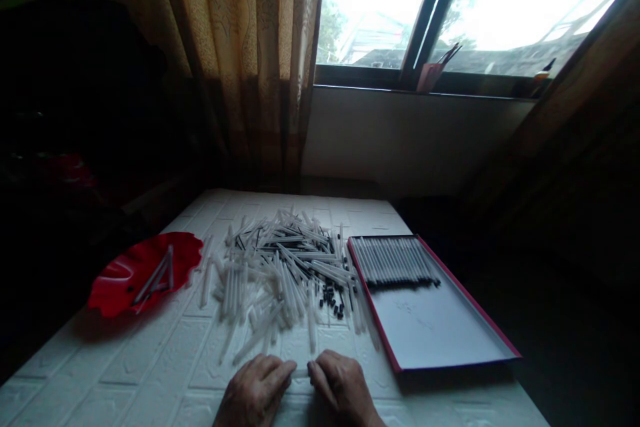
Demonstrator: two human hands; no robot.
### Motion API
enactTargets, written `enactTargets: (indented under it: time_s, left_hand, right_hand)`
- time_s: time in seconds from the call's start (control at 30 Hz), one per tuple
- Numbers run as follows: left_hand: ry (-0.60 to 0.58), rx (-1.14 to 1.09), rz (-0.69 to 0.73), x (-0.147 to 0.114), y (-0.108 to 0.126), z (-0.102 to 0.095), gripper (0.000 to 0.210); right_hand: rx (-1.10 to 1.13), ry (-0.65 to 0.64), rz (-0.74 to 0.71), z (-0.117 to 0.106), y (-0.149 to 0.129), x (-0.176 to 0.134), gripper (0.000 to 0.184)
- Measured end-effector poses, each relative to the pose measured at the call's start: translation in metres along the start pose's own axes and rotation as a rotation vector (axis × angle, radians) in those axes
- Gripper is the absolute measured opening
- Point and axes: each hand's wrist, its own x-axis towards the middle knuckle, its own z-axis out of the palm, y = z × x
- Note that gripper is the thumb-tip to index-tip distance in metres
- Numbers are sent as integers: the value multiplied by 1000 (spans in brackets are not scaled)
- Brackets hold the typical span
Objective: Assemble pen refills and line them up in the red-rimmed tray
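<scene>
Near the front of the table, my left hand [256,388] and my right hand [342,383] face each other with fingers pinched. A pale, clear pen barrel [301,372] spans the short gap between them, one end in each hand. Something dark shows at my right fingertips; I cannot make out whether it is a pen cap. Just beyond the hands lies a loose heap of clear pen barrels [285,273], mixed with dark thin pieces. Small black caps [330,299] are scattered at the heap's right side.
At right, a shallow red-rimmed box lid [440,333] holds a row of pens [397,260] with black ends. A red scalloped dish [113,280] at left contains a few pens. Behind the white brick-patterned table [150,367] are a curtain [240,47] and a window.
</scene>
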Motion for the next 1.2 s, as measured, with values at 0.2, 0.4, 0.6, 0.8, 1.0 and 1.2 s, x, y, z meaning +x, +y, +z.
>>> enactTargets:
  time_s: [0.2,0.4,0.6,0.8,1.0,1.2]
  left_hand:
    - [14,-18,-12,-1,-1,1,32]
    - [57,-30,-48,-2,-3,2,31]
    - [37,-58,-47,0,-2,2,31]
    - [-3,-62,-27,-1,-2,1,30]
    - [-26,-87,-12,-1,-4,1,29]
    - [10,-88,-21,-2,-5,2,28]
  right_hand:
    - [53,19,34,3,0,-1,58]
    - [363,20,100,-7,-3,-4,20]
    - [329,4,86,-9,-3,-2,13]
    - [186,-41,114,-8,-6,0,22]
    - [56,-30,57,5,3,-3,47]
    - [167,-40,71,-3,-1,-1,42]
